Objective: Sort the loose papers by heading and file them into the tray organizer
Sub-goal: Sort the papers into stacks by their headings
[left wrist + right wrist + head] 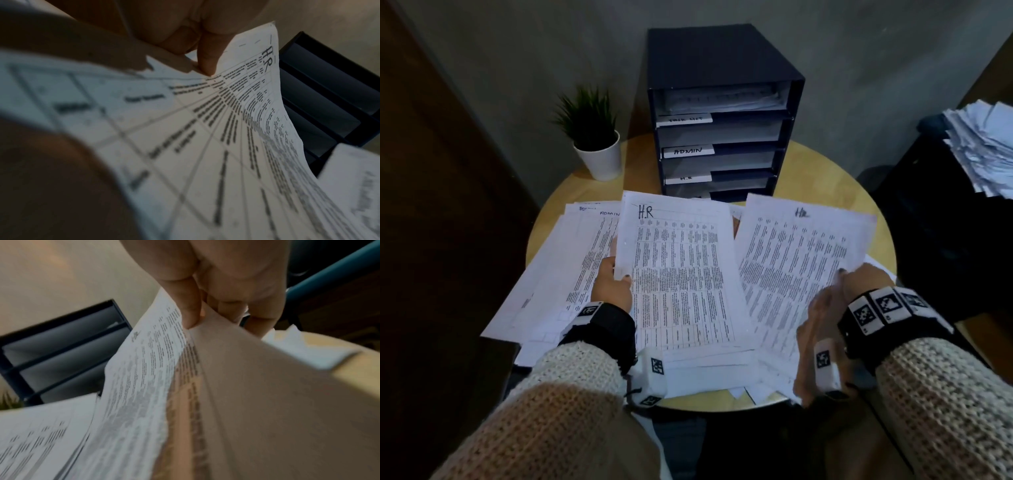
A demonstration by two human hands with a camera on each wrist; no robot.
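Taking the tray organizer (722, 116) at the back of the round table (859, 192) as the marker, a potted plant (594, 137) stands just to its left. In front of the organizer and off to the left lies a fanned spread of sheets headed ADMIN (571, 257), not yet filed. The organizer's top slot already holds some paper; the slots labelled ADMIN and H.R look dark, and I cannot tell whether anything is in them. So I would judge the sorting well under way and the filing mostly left to do.

Directly in front of the organizer, the left hand (613, 287) pinches the left edge of a sheet headed H.R (681, 267), thumb on top and fingers (207, 65) curled under it, lifting it off the pile below. To the right of that, the right hand (835, 301) grips a second H.R sheet (798, 253) by its right edge, fingers (190, 314) closed on the paper, raised and tilted. Both seem bound for one H.R pile.

Far right of the organizer, off the table, sits a separate loose stack of papers (983, 147).
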